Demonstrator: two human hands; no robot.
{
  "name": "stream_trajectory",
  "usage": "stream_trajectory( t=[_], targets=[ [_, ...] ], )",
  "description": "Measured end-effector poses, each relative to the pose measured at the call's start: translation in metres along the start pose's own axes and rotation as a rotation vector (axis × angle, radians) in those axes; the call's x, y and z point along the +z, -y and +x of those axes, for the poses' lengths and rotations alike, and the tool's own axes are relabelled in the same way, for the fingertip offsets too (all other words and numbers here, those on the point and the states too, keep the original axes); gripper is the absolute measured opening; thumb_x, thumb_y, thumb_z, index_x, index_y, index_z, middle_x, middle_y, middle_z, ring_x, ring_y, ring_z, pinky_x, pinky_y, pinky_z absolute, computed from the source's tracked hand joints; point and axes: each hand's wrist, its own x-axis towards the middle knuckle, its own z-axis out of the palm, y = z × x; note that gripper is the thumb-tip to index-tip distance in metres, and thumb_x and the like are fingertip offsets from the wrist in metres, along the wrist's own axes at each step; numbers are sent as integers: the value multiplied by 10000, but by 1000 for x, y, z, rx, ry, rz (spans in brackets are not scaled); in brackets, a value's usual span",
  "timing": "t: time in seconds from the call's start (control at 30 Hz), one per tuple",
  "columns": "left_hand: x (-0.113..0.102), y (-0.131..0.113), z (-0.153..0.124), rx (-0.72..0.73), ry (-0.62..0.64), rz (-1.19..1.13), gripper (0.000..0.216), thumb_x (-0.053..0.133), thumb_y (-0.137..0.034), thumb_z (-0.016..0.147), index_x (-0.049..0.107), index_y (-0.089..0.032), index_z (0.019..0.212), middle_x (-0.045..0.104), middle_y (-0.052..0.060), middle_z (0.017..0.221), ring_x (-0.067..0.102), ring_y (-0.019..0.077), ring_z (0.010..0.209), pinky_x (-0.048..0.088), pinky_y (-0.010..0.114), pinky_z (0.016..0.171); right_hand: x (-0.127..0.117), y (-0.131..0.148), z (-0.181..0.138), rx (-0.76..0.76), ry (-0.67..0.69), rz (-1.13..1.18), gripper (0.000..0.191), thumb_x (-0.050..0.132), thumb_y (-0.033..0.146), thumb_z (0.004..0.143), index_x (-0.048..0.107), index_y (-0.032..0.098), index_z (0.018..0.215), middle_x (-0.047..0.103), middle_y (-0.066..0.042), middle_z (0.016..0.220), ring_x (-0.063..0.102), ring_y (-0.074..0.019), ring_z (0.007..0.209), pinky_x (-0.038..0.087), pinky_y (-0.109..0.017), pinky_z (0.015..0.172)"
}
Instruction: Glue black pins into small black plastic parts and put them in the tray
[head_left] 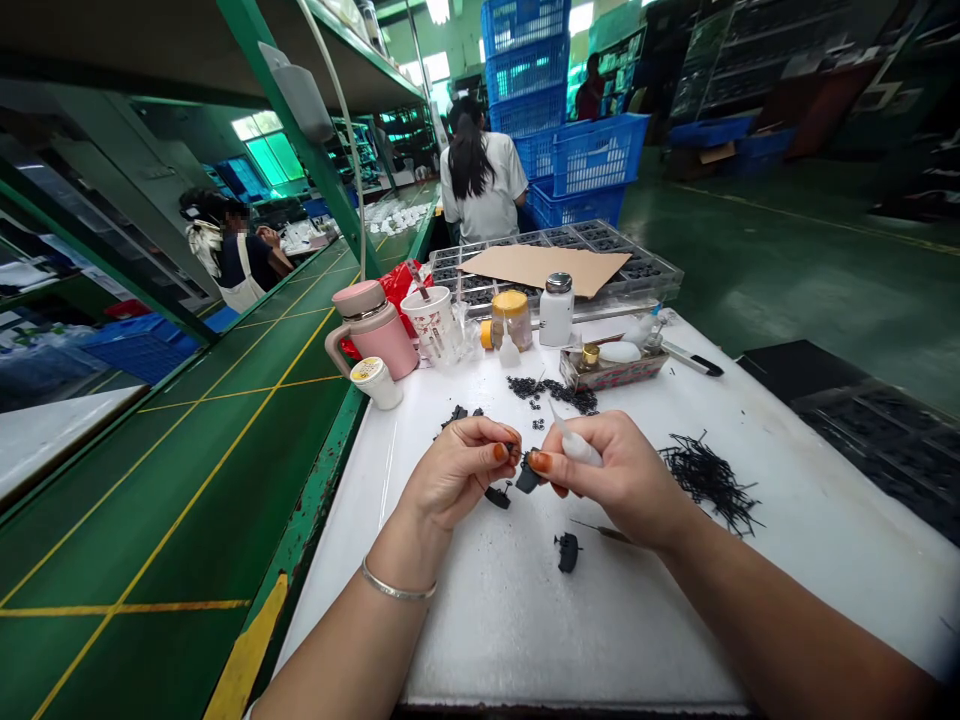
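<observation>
My left hand (459,468), a silver bangle on its wrist, is closed in a pinch; a small dark piece barely shows between the fingertips. Opposite it, my right hand (611,465) grips a small white squeeze bottle (580,447), its thin nozzle pointing up and left. A dark grey plastic part (529,474) sits at the right thumb and fingertips, between both hands. Below the left fingers lies another dark part (498,496). One more black plastic part (568,552) rests on the white tabletop (495,630), near a thin pointed tool (604,531) partly under my right hand.
Black rings (570,396) are piled beyond my hands, black thin sticks (709,475) to the right. Farther back stand a pink mug (379,335), paper cup (435,325), yellow-lidded jar (511,318), metal-topped bottle (556,312) and small tray (611,372). A green conveyor (225,470) runs left; co-workers sit beyond.
</observation>
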Motion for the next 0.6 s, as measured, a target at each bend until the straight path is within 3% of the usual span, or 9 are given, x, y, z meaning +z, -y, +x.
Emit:
stream_trajectory(
  t=[0.6],
  targets=[
    [-2,1,2,34,41,62,217,887,-194,530,707,-157,646,644,30,762,612,116,645,536,197,569,0,-4,2,40,25,79,289,709,334,768,637,124,583,529,22,489,419,-66,474,283,-212,462]
  ],
)
